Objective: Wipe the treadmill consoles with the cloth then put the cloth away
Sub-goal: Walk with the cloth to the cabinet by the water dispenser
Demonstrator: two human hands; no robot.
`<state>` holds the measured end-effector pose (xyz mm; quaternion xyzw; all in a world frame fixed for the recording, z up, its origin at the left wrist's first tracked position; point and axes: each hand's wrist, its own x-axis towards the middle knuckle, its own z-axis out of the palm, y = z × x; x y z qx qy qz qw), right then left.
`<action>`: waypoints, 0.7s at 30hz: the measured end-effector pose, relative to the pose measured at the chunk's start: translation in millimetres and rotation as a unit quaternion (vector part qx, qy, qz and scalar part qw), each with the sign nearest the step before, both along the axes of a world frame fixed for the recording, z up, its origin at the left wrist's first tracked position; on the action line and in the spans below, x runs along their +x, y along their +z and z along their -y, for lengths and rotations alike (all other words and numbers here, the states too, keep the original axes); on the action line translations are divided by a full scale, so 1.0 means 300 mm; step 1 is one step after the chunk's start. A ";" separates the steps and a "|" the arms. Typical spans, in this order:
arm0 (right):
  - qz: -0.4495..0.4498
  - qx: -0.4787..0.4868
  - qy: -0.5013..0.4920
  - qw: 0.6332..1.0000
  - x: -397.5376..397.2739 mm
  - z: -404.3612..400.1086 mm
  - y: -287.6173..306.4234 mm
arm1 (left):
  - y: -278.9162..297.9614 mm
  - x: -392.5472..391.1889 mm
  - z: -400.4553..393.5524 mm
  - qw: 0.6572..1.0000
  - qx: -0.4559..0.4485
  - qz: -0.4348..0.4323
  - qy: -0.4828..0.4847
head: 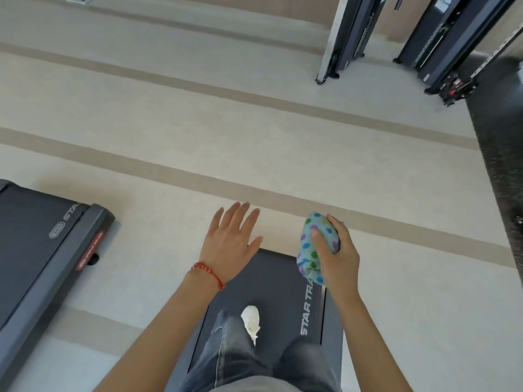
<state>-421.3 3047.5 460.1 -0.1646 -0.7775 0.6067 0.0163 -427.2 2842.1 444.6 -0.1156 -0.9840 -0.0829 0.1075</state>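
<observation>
My right hand (338, 251) grips a bunched light-blue cloth (310, 251) with coloured dots, held in the air above the rear end of a dark treadmill belt (278, 281). My left hand (230, 240) hangs in the air to the cloth's left, fingers straight and spread, holding nothing; a red bead bracelet circles its wrist. I stand on this treadmill's belt, one white shoe (251, 321) showing below. No treadmill console is in view.
A second treadmill deck (42, 250) lies at the left edge. Pale floor with tan stripes (198, 131) stretches ahead. Dark weight machines (435, 38) stand at the top right, beside a black speckled mat (501, 154) along the right edge.
</observation>
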 end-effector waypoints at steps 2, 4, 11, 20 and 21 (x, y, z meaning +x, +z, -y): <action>0.002 0.006 0.000 1.000 -0.077 0.017 0.002 | 0.006 -0.095 0.017 1.000 -0.002 -0.004 -0.006; 0.002 0.008 -0.003 1.000 -0.157 0.028 0.004 | 0.013 -0.181 0.026 1.000 0.001 -0.005 -0.006; -0.007 0.000 -0.003 1.000 -0.460 0.006 -0.017 | 0.003 -0.486 0.009 1.000 0.002 -0.001 -0.006; -0.022 0.009 0.020 1.000 -0.968 -0.103 -0.030 | 0.009 -0.971 -0.100 1.000 -0.002 -0.006 0.005; -0.022 0.011 0.025 0.999 -1.018 -0.114 -0.028 | 0.012 -1.014 -0.109 1.000 -0.001 -0.006 0.008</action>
